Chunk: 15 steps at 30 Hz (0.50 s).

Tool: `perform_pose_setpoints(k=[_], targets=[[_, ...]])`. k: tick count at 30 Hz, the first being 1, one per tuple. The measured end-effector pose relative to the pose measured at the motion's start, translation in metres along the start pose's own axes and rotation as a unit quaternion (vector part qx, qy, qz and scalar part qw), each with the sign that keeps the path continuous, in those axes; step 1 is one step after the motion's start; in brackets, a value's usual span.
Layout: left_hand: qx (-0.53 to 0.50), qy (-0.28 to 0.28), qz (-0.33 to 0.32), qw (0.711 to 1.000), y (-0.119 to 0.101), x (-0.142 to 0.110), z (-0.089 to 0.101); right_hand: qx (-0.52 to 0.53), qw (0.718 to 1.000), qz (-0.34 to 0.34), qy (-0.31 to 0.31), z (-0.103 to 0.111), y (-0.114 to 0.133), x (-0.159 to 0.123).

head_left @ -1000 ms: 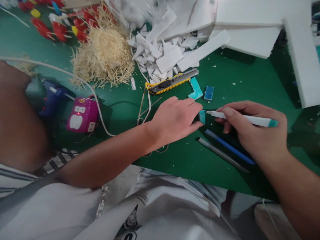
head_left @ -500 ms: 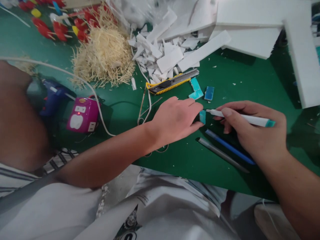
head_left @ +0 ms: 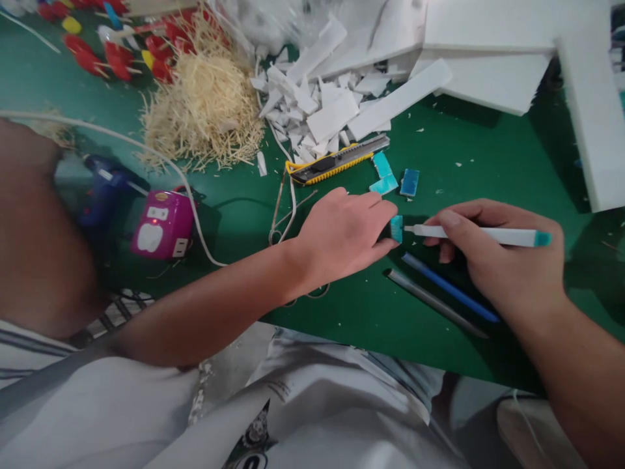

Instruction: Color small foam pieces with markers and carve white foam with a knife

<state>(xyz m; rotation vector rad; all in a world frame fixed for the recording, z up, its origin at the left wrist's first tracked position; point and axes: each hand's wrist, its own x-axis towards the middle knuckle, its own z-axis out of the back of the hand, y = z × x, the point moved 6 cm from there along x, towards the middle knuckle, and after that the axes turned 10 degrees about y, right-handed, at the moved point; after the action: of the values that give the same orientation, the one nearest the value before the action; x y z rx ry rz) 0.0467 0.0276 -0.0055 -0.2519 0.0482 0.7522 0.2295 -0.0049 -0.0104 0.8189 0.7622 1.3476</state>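
Between thumb and fingers, my left hand (head_left: 349, 225) pinches a small teal-coloured block (head_left: 396, 229), partly hidden behind the fingertips. My right hand (head_left: 508, 254) is closed around a white marker (head_left: 508, 236) with a teal end; its tip points at the block's right side, at or very close to the surface. Beyond my left hand lie two teal pieces (head_left: 384, 184), with a blue piece (head_left: 409, 182) to their right. A blue pen (head_left: 449, 286) and a grey pen (head_left: 434, 301) rest on the table below the marker.
A yellow utility knife (head_left: 336, 161) lies before a heap of white foam scraps (head_left: 332, 114). White foam boards (head_left: 488, 71) stand at the back right. Scissors (head_left: 317, 291) are partly under my left arm. Left are wood shavings (head_left: 208, 111), a pink power adapter (head_left: 163, 225) and a blue glue gun (head_left: 102, 189).
The marker in my right hand slid slightly left, then back to the right, its tip moving along the teal block. My left hand keeps the block in place.
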Motion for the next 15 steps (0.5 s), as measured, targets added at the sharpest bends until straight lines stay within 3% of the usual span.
perform_pose_setpoints(k=[15], targets=[[-0.010, 0.025, 0.010, 1.000, -0.0004, 0.0009, 0.0032, 0.026, 1.000, -0.006, 0.012, -0.0017, 0.0010, 0.0000]])
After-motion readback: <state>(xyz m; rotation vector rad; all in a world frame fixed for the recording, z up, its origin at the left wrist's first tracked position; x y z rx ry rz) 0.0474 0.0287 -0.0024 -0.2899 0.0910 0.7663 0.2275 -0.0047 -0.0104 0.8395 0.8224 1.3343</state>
